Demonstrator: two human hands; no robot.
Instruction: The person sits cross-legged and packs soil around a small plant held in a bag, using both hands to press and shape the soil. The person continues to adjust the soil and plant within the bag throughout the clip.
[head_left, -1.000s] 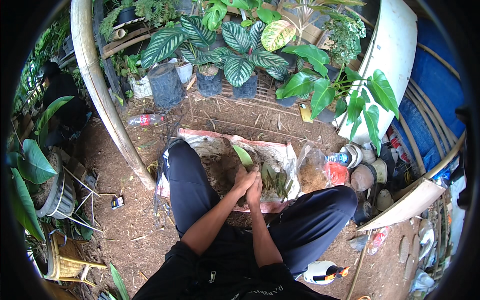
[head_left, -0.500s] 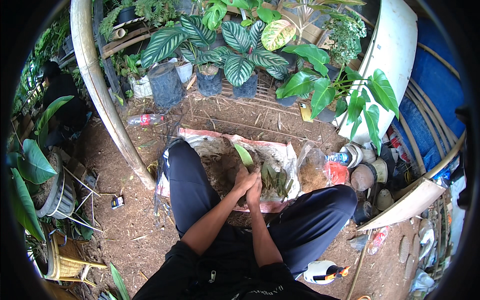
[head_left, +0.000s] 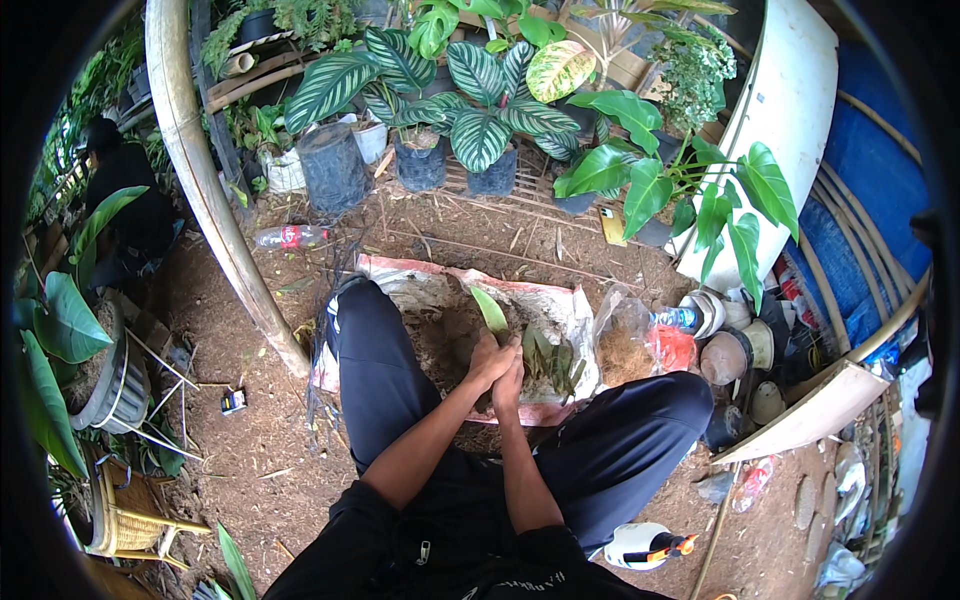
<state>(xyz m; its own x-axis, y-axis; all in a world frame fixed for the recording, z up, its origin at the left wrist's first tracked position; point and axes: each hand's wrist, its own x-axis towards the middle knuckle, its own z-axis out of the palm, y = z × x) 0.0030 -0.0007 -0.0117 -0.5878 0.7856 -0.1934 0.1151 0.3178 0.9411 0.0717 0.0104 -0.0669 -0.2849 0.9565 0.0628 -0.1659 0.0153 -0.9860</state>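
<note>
A single long green leaf points up and away from between my two hands, its lower end hidden by the fingers. My left hand is closed around that end. Pressed against it, my right hand is closed too, with its fingers partly covered. Under both hands lies a whitish sack with a reddish edge, spread between my legs and strewn with dark soil. Several darker cut leaves lie on the sack just right of my right hand.
A clear bag of brown fibre sits right of the sack. Behind stand potted striped plants and a phone. A bamboo pole rises at left, near a plastic bottle. A spray bottle is by my right leg. Another person is far left.
</note>
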